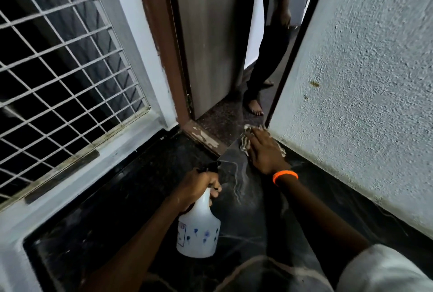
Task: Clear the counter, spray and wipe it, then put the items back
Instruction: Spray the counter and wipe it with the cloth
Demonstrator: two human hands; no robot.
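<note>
A black stone counter (131,198) runs from the near edge to a far corner by a doorway. My left hand (196,188) grips the neck and trigger of a white spray bottle (199,233) with blue flower marks, held upright over the counter. My right hand (262,151), with an orange band on its wrist, lies flat with straight fingers on a pale cloth (248,141) at the counter's far corner beside the white wall. Wet streaks show on the stone between the two hands.
A barred window (58,69) with a white sill lines the left side. A rough white wall (363,92) bounds the right. Beyond the far corner a brown-framed door (210,45) stands ajar, and a barefoot person (264,57) in dark trousers stands there.
</note>
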